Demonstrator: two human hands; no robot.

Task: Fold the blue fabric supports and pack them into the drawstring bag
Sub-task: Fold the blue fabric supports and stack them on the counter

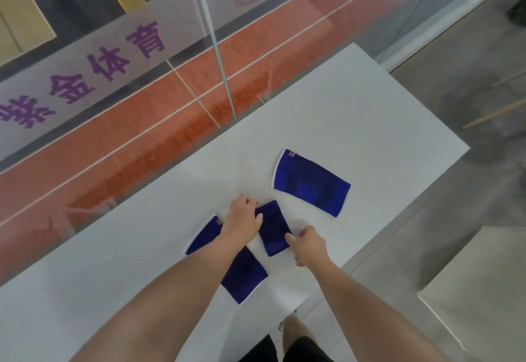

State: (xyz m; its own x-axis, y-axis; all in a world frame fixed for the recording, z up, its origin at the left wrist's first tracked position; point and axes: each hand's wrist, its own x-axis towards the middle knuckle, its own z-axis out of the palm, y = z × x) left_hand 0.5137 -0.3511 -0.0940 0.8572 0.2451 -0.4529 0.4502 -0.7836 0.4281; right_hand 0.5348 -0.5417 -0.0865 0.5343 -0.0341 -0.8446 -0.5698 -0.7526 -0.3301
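Head cam: both my hands on the folded support [274, 229], near edge of white table [370, 111].
L hand [242, 216] grips its far-left corner, fingers curled over the edge, thumb on the cloth; R hand [308, 245] pinches its near-right edge w/ thumb, other fingers curled in. My L forearm [182, 284] lies across a flat support [243, 276] & hides its middle; white trim shows at both ends. A third support [310, 183] lies flat further right, apart from the rest. Glass wall [216, 57] w/ purple lettering runs along the table's far-left side.
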